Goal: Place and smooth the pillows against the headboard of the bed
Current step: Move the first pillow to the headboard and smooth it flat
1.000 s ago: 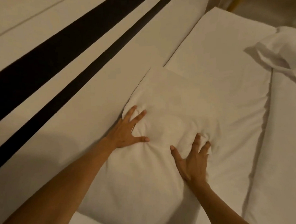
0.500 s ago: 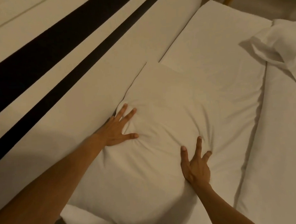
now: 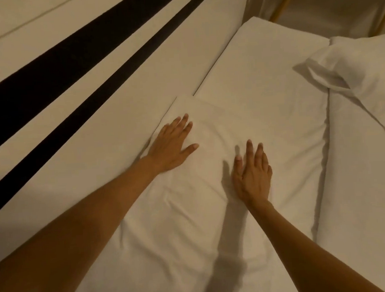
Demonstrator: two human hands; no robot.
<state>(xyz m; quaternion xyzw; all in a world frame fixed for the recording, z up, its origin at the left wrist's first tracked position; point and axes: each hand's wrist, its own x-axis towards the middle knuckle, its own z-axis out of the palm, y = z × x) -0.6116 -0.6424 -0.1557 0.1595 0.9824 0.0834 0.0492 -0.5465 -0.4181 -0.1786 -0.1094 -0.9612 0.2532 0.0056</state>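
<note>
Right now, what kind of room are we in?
Probably a bedroom, maybe a hotel's. There's a bed with white sheets, a padded headboard with dark stripes, and two white pillows.

Single head view, close above the bed [image 3: 262,77], angled down toward headboard [image 3: 95,134]

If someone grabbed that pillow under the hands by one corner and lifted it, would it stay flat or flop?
Probably flop: the pillow shows soft creases and dimples near the left hand and right hand, so it looks squashy. It likely weighs little for its bulk. Its loose white case might slide or bunch, like the folded flap on the other pillow.
</note>
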